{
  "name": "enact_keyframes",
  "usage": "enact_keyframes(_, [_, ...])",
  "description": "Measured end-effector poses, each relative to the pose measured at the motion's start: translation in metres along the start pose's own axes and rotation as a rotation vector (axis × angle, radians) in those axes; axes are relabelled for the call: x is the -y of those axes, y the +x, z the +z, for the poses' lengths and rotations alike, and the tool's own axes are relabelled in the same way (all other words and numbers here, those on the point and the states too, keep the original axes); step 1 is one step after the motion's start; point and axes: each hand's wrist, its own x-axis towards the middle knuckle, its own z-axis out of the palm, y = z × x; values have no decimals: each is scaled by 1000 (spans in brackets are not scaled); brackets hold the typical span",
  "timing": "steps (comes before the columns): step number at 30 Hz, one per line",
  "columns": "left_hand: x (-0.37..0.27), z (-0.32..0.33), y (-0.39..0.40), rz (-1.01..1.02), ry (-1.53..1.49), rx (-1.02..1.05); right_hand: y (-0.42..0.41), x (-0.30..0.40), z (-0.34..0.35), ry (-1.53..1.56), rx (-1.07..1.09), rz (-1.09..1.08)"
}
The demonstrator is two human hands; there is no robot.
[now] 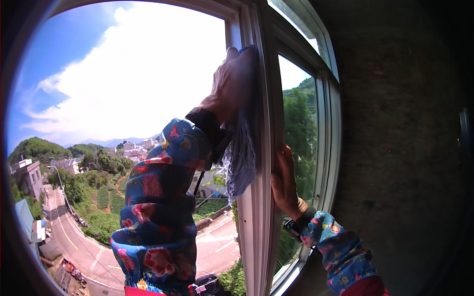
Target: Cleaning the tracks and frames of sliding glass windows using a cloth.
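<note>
My left hand (231, 83) is raised high against the upright of the metal window frame (255, 229), its fingers closed over a bluish-grey cloth (240, 162). The cloth hangs down beside the frame, its lower edge ragged. Lower and to the right, my right hand (287, 183) rests with fingers pointing up on the edge of the window sash, near the glass pane (300, 129). Nothing shows in its grasp. Both forearms wear blue floral sleeves, with dark bands and devices at the wrists.
The window opening on the left looks down from a height onto a road (70, 229), green plots and buildings. An upper glass pane (311, 29) sits above the right sash. A dark wall (392, 148) stands at the right. Dark coiled cable (209, 285) lies near the bottom.
</note>
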Motion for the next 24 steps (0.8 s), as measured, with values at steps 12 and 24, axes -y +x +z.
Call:
enact_keyframes(12, [34,2,125,99,-124,-271,-4,-2,3,151,12,46])
enact_keyframes(24, [-28,22,-100,-109,-174,-61,1,-10,0,177,4,-1])
